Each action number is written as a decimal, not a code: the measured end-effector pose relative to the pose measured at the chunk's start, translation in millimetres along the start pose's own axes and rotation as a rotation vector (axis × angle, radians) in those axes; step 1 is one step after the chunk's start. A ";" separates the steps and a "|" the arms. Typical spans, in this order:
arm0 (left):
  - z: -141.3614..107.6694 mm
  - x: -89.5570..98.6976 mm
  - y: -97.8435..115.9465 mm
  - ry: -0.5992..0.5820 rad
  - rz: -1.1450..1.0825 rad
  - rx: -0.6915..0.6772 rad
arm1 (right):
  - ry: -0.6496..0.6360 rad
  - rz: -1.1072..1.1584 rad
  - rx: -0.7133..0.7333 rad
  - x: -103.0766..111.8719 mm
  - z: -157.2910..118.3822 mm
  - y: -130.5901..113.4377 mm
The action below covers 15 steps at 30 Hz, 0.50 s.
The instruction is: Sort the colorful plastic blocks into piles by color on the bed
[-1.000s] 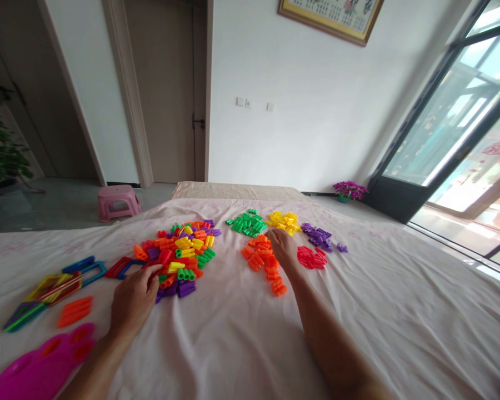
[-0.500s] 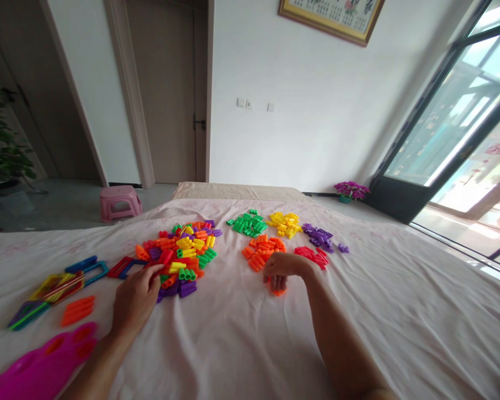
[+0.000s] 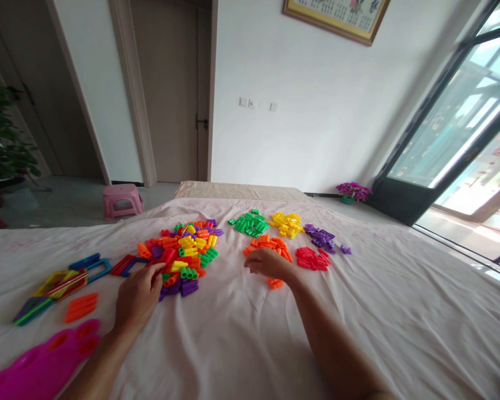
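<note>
At the left front edge of the mixed pile of plastic tube blocks point(image 3: 185, 244), my left hand point(image 3: 138, 297) reaches in with its fingertips touching the pile near a red block point(image 3: 168, 255). Its fingers look apart, with no block visible in them. My right hand point(image 3: 269, 264) is over the near edge of the orange block pile point(image 3: 277, 244), its fingers loosely bent and pointing left, with nothing visible in them. A separate orange block point(image 3: 275, 283) lies on the cloth just below the right wrist.
Green point(image 3: 250, 223), yellow point(image 3: 286, 225), purple point(image 3: 320, 238) and red block piles point(image 3: 312, 259) surround the orange one. On the left lie magnetic frame tiles point(image 3: 58, 283), an orange block point(image 3: 80, 307) and a magenta paw-shaped item point(image 3: 41, 358). A pinkish cloth point(image 3: 233, 344) covers the surface.
My right hand has moved left and slightly away from me, off the separate orange block to the orange pile. My left hand stays at the mixed pile. The view has shifted slightly.
</note>
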State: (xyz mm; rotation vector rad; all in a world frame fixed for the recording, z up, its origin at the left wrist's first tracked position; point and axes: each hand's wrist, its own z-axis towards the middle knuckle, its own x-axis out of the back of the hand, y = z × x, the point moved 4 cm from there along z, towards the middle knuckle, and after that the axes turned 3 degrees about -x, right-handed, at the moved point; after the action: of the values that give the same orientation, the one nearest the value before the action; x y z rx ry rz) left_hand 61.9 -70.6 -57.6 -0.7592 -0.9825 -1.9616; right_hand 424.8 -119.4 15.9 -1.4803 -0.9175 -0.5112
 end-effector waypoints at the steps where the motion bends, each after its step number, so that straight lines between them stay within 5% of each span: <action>1: 0.2 -0.2 -0.2 0.003 -0.001 -0.006 | 0.044 -0.008 0.052 -9.0 2.0 -10.6; 8: 0.8 0.6 0.9 0.026 0.006 -0.026 | 0.219 -0.085 0.338 -80.1 10.1 -73.9; 15: 0.2 -1.0 0.0 0.027 0.006 -0.019 | 0.208 -0.299 0.246 -108.4 38.0 -98.0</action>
State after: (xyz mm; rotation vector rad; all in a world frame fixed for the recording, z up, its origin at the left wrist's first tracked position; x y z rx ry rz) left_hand 62.4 -70.0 -58.3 -0.7433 -0.9456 -1.9742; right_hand 276.8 -115.8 -13.4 -1.0524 -1.0020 -0.7292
